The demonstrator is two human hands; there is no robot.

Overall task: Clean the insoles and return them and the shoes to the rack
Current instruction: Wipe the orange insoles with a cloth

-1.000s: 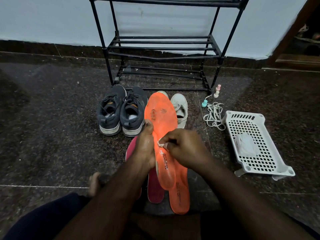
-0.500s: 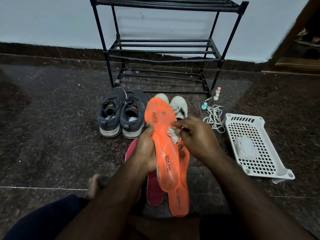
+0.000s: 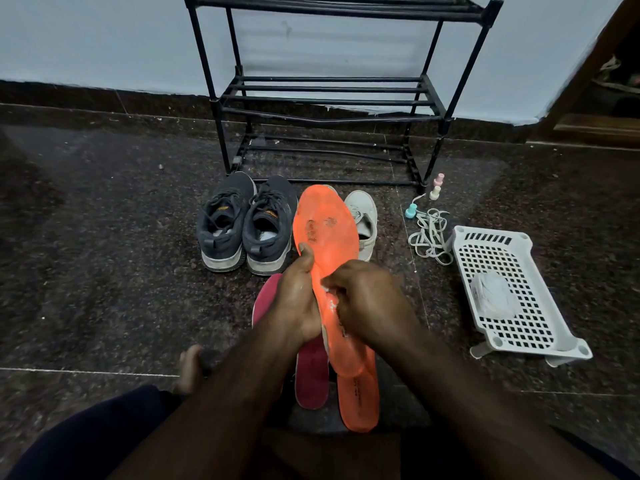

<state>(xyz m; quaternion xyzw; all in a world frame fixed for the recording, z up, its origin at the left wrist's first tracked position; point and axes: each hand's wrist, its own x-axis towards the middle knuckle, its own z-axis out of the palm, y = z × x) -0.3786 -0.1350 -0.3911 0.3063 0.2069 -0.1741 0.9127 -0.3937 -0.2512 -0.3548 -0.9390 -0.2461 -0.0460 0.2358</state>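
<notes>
My left hand (image 3: 298,301) grips an orange insole (image 3: 327,233) by its left edge and holds it up in front of me. My right hand (image 3: 367,303) presses a small white wipe (image 3: 327,292) against the insole's middle. On the floor beneath lie a second orange insole (image 3: 358,398) and a dark red insole (image 3: 311,379). A pair of dark grey sneakers (image 3: 247,223) stands in front of the black shoe rack (image 3: 329,98). A white shoe (image 3: 363,220) shows beside them, half hidden by the raised insole.
A white perforated plastic basket (image 3: 512,292) with a crumpled white wipe pack in it sits on the floor at the right. Loose white laces (image 3: 429,237) and small pastel pegs (image 3: 434,188) lie by the rack's right leg. My bare foot (image 3: 190,365) rests at lower left.
My right hand slid the wipe from the insole's upper part back down to its middle. The left hand kept its grip on the insole.
</notes>
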